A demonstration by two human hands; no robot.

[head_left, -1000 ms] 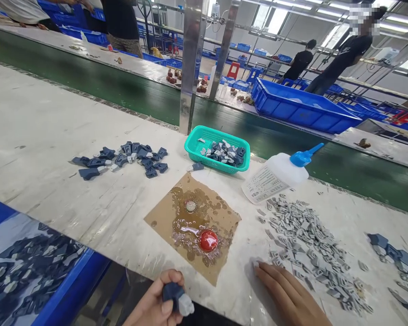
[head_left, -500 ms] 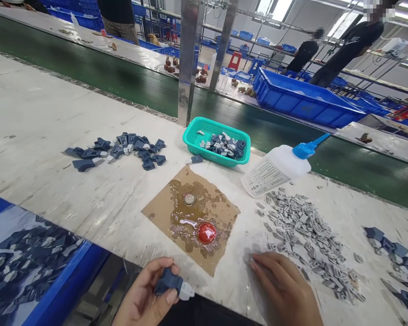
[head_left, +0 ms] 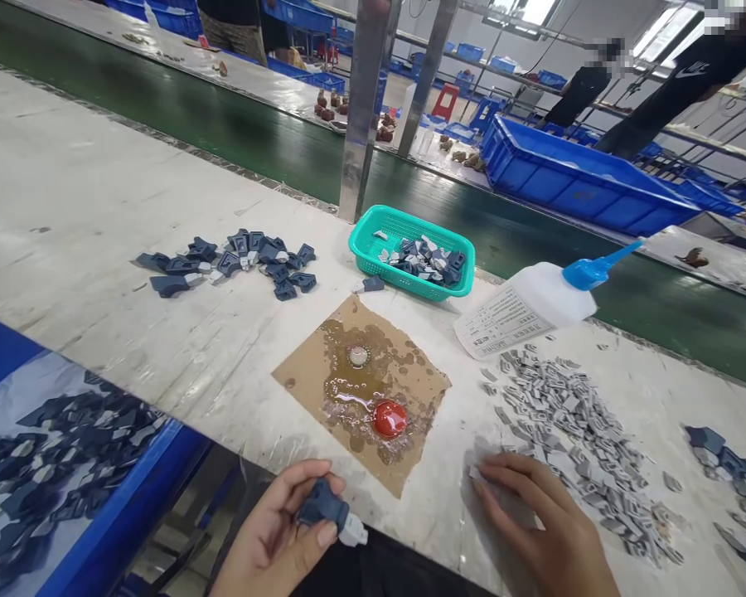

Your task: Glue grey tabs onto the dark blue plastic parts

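Observation:
My left hand is closed round a dark blue plastic part, and its light grey end points right, past my thumb. My right hand rests low over the table with thumb and forefinger pinched. Between those fingertips a small light grey piece shows in part. Just right of this hand spreads a heap of small grey plastic pieces. Ahead of both hands lies a wet brown cardboard sheet bearing a red cap with glossy liquid and a small pale disc.
A green basket holds blue and grey parts. Beside it a white bottle with a blue nozzle leans over. Blue parts lie in a pile and in a bin at lower left. Beyond runs a green conveyor belt; people stand farther off.
The view has shifted, so the table things appear farther right and slightly higher. Both hands keep their grips, and a pale piece now shows at my right fingertips.

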